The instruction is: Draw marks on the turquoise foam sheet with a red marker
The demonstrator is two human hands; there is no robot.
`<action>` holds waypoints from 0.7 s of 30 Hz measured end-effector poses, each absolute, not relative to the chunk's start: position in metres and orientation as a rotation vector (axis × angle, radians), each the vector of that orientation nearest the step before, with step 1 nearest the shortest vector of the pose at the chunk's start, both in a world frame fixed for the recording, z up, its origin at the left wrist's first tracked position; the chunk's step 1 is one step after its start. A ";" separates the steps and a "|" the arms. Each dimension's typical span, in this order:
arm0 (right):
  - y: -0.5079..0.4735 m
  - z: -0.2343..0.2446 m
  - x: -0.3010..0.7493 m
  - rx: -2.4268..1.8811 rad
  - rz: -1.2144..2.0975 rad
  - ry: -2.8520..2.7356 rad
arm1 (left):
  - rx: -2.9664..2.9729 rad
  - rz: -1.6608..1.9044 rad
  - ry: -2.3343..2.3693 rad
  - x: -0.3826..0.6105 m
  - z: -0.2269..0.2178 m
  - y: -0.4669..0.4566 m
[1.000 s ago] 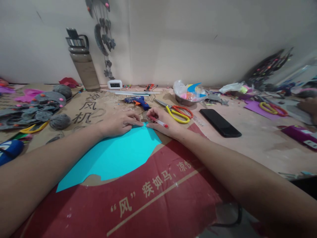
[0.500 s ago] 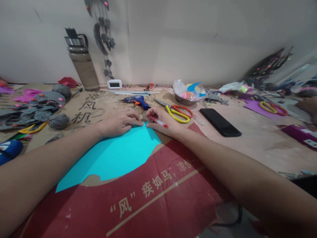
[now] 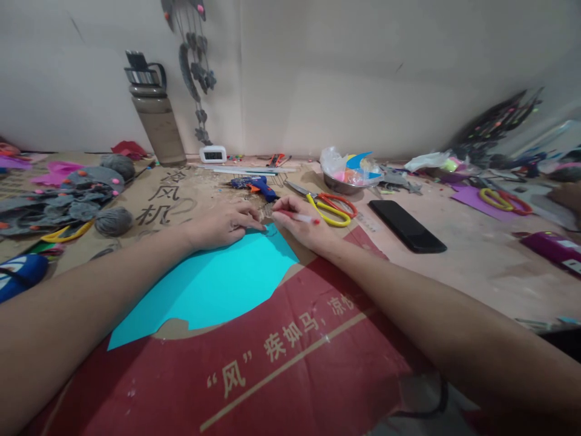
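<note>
A pen (image 3: 300, 217) was pinched in the right hand (image 3: 302, 230) beside the paper (image 3: 211, 287), which was touched by the loosely spread left hand (image 3: 222, 225).

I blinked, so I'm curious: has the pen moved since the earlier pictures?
Yes: the outer end of the pen has swung up and rightward, closer to the scissors.

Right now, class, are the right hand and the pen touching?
Touching: the head view shows the right hand gripping the pen, its shaft lying against the hand.
</note>
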State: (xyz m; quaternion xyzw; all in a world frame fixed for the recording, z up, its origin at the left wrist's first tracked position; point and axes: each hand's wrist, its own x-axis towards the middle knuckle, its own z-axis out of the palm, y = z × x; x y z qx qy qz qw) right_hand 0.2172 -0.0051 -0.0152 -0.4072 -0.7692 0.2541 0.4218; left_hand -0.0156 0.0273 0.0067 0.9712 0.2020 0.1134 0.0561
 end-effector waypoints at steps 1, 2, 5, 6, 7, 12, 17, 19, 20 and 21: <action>-0.007 -0.014 0.215 -1.035 0.620 -1.867 | 2.933 0.355 0.604 -0.016 0.006 0.028; -0.010 -0.012 0.213 -1.030 0.598 -1.841 | 2.919 0.365 0.594 -0.016 0.005 0.028; -0.018 -0.007 0.208 -0.993 0.654 -1.848 | 2.888 0.376 0.585 -0.016 0.003 0.030; -0.020 -0.007 0.206 -0.988 0.691 -1.860 | 2.882 0.374 0.593 -0.016 0.003 0.030; -0.021 -0.007 0.205 -0.986 0.727 -1.875 | 2.876 0.370 0.603 -0.016 0.003 0.031; -0.022 -0.011 0.201 -0.983 0.707 -1.935 | 2.850 0.340 0.627 -0.014 0.003 0.032; -0.023 -0.010 0.201 -1.001 0.562 -2.027 | 2.838 0.354 0.634 -0.014 -0.001 0.035; -0.023 -0.010 0.201 -1.017 0.525 -2.055 | 2.832 0.366 0.629 -0.015 -0.002 0.036; -0.024 -0.010 0.201 -1.025 0.502 -2.068 | 2.831 0.369 0.623 -0.015 -0.003 0.037; -0.024 -0.010 0.201 -1.030 0.479 -2.082 | 2.832 0.372 0.619 -0.015 -0.003 0.037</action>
